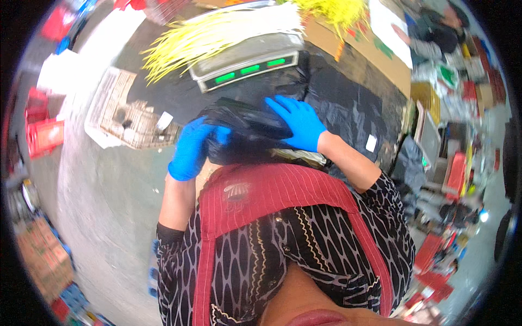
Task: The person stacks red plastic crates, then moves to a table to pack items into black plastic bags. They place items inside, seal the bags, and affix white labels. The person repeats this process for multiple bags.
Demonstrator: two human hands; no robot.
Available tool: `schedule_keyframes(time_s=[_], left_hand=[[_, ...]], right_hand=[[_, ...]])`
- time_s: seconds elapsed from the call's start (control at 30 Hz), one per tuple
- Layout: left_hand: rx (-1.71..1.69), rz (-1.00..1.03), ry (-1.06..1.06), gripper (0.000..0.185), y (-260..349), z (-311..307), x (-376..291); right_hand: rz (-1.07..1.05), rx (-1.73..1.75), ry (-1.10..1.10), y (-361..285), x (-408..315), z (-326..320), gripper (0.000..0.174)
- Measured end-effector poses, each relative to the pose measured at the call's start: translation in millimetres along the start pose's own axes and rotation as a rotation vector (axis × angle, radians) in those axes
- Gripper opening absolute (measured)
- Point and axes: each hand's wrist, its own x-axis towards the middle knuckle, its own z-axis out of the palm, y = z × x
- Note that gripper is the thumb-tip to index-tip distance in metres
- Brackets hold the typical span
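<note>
Against the red apron, a dark bundle wrapped in a black plastic bag (248, 122) lies between my blue-gloved hands. My left hand (191, 148) has its fingers curled over the bag's left end. Spread across the right side of the bundle, my right hand (301, 122) keeps its fingers apart. Some pale stalks (297, 155) show under the bag near that wrist. Just beyond, a bench scale (244, 70) with lit green displays carries long yellow-and-white stalks, likely yellow chives (228, 36). What the bag holds is hidden.
More black plastic (346, 106) covers the table on the right. Brighter yellow stalks (334, 12) lie beyond on cardboard (367, 65). A pale slatted basket (130, 118) stands on the left, with red crates (45, 130) farther off. Another person (436, 32) is at the far right.
</note>
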Motion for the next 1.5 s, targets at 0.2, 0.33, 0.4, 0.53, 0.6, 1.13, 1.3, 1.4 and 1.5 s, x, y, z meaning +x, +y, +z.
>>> schedule_keyframes(time_s=[0.2,0.33,0.4,0.53,0.6,1.13,1.3,1.4,1.5], left_hand=[[-0.058,0.011,-0.063,0.032,12.0,32.1,35.3],[-0.028,0.077,-0.119,0.035,15.7,71.3,30.1],[-0.045,0.142,-0.055,0.037,16.2,78.0,24.7],[-0.239,0.055,0.191,0.032,18.5,69.4,23.6],[-0.262,-0.002,0.464,0.032,27.6,65.8,21.7],[0.2,0.153,-0.535,0.042,102.5,175.7,-37.0],[0.227,-0.137,-0.694,0.036,87.9,214.9,-19.9],[0.344,-0.108,-0.71,0.033,78.6,202.8,-1.1],[0.551,0.095,-0.628,0.033,78.9,183.6,28.7]], right_hand=[[0.195,0.422,0.309,32.7,-74.3,12.6,0.065],[0.376,0.155,0.243,39.8,-87.2,-11.2,0.051],[0.726,0.2,0.142,67.7,-117.2,-33.3,0.043],[0.748,0.155,-0.429,114.8,-202.6,-76.0,0.026],[0.594,0.214,0.255,108.0,-218.7,-91.7,0.021],[0.144,1.343,0.554,-30.6,-156.2,-124.9,0.047],[0.145,1.536,0.315,-22.6,-110.2,-105.9,0.046],[0.065,1.665,0.3,-8.2,-123.0,-103.6,0.042],[0.18,1.225,0.152,6.0,-148.0,-89.3,0.035]])
